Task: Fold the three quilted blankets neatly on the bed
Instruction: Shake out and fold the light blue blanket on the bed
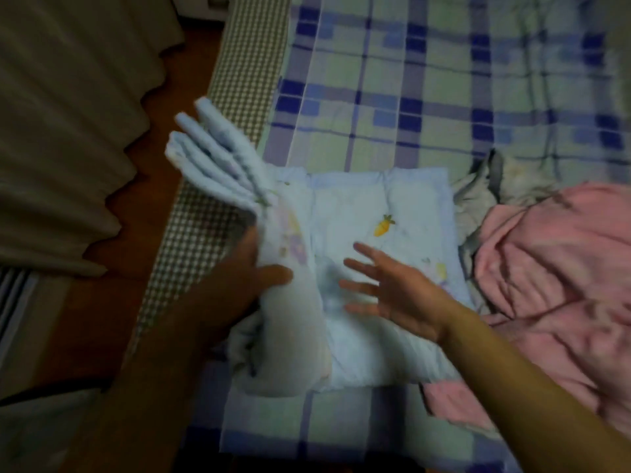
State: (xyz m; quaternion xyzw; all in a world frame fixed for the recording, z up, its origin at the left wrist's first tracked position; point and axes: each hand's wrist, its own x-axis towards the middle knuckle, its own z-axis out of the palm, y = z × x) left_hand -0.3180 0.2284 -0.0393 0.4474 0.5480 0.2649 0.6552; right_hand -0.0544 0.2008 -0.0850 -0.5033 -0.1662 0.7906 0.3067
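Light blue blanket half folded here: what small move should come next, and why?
Probably bring the left hand over to lay the raised layers it holds onto the flat part of the light blue blanket, since that stack stands up at the bed edge while the open right hand steadies it.

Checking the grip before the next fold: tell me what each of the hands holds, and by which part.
The left hand grips the light blue blanket at its raised, folded left side. The right hand is open above it, holding nothing.
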